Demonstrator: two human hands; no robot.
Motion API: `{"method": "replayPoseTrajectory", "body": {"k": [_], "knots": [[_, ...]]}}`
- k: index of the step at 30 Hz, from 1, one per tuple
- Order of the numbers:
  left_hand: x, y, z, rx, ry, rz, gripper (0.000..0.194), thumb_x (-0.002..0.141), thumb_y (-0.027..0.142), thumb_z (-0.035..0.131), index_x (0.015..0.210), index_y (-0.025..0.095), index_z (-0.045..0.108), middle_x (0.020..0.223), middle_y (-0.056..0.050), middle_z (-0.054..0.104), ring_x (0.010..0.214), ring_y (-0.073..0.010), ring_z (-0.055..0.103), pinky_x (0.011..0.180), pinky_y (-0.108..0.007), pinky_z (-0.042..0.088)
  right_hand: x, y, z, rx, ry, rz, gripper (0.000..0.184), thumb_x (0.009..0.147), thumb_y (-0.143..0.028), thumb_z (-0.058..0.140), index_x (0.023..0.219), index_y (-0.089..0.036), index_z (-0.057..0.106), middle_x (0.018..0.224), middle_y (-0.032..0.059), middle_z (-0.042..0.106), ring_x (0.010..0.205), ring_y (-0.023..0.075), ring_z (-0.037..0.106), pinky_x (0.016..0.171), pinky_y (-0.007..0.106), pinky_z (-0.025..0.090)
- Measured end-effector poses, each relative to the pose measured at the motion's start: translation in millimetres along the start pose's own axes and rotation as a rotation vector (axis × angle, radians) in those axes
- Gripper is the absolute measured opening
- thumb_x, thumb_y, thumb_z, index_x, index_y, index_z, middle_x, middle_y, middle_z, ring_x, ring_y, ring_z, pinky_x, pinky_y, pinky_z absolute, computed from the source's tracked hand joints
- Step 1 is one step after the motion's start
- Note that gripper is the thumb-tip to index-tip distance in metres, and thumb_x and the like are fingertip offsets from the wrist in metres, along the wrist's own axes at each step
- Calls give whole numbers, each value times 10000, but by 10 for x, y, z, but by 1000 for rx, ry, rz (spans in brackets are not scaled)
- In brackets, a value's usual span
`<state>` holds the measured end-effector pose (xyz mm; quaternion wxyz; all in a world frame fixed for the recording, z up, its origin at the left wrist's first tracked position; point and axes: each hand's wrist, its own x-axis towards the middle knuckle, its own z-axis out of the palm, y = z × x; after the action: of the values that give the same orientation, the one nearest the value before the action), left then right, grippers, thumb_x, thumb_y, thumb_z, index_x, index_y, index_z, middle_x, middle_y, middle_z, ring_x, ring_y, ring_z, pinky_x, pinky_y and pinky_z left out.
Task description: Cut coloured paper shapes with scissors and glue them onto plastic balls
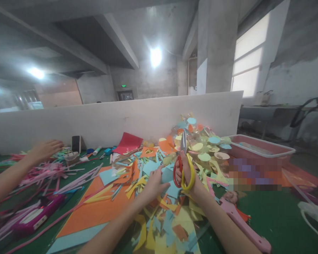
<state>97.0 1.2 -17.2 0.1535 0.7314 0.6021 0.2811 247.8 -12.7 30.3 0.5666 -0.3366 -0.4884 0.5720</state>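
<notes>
My right hand (192,176) grips a pair of scissors (187,181) with one red and one yellow handle loop, blades pointing up and away. To its left, my left hand (154,184) reaches into a heap of cut paper scraps, thumb and fingers apart. Light blue paper (167,174) lies at its fingertips; whether they touch it I cannot tell for sure. Orange, yellow and blue offcuts (172,225) spread beneath both forearms. Beyond the scissors rises a pile of small paper rounds (204,157) in blue, yellow and orange.
Another person's hand (46,148) reaches in from the left over pink strips (46,173). A magenta device (38,215) and orange sheet (95,208) lie nearby. On the right are a pink bin (262,146) and a pink glue gun (245,225). A white partition (127,118) stands behind.
</notes>
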Motion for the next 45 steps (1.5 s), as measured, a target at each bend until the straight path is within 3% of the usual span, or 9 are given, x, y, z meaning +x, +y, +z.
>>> {"method": "replayPoseTrajectory", "body": {"k": [8, 15, 24, 27, 30, 35, 38, 40, 45], "knots": [[-14, -48, 40, -29, -17, 33, 809, 728, 324, 630, 1466, 187, 329, 1345, -114, 526, 1231, -303, 432, 1029, -358, 334, -32, -33, 4, 32, 21, 5, 541, 779, -761, 462, 636, -241, 427, 354, -58, 359, 300, 115, 356, 295, 239, 290], [-46, -21, 32, -41, -1, 59, 756, 726, 283, 620, 1446, 239, 390, 1290, -89, 585, 1172, -310, 470, 994, -395, 371, -44, -55, 27, 46, 15, 24, 543, 804, -731, 469, 597, -237, 383, 362, -58, 333, 300, 100, 324, 306, 236, 296], [38, -69, 22, -307, 58, 138, 475, 669, 96, 548, 1132, 197, 583, 1152, -69, 604, 1102, -228, 522, 1009, -351, 377, -27, -4, 33, 88, 29, -5, 537, 814, -732, 454, 617, -239, 370, 363, -76, 327, 288, 88, 311, 294, 221, 286], [37, -54, -76, -373, 63, 83, 333, 674, 145, 574, 1004, 191, 594, 1036, -59, 622, 995, -225, 556, 913, -354, 438, -26, -10, 14, 124, 76, -47, 541, 813, -737, 446, 615, -239, 370, 376, -75, 358, 282, 83, 323, 287, 217, 289], [36, -37, -194, -458, 39, 25, 252, 693, 218, 589, 944, 191, 586, 927, -35, 627, 800, -184, 589, 699, -298, 483, -38, -52, -12, 146, 125, -73, 540, 810, -734, 449, 613, -236, 383, 379, -79, 363, 272, 78, 325, 280, 215, 287], [72, -33, -372, -562, 79, -25, 294, 666, 218, 638, 952, 197, 568, 873, -11, 619, 681, -130, 588, 567, -221, 448, -61, -107, -21, 161, 151, -89, 510, 820, -692, 488, 626, -224, 427, 379, -88, 356, 276, 77, 362, 284, 201, 301], [95, -46, -512, -592, 148, -49, 396, 699, 217, 641, 1078, 197, 528, 813, -17, 644, 671, -143, 622, 596, -239, 485, -74, -104, -13, 133, 153, -76, 504, 823, -675, 507, 620, -219, 438, 370, -85, 357, 272, 83, 372, 281, 202, 303], [106, -74, -661, -578, 222, -55, 487, 727, 220, 633, 1184, 180, 470, 889, -60, 675, 755, -172, 660, 659, -265, 516, -82, -98, -6, 114, 150, -77, 502, 821, -669, 520, 619, -214, 449, 376, -81, 366, 281, 85, 384, 282, 199, 307], [84, -318, -1258, -333, 499, -120, 631, 779, 219, 574, 1358, 184, 325, 1175, -124, 620, 1039, -248, 634, 866, -366, 504, -105, -118, 18, 122, 162, -47, 506, 800, -674, 545, 615, -214, 444, 366, -90, 346, 269, 80, 363, 276, 192, 297]]}}
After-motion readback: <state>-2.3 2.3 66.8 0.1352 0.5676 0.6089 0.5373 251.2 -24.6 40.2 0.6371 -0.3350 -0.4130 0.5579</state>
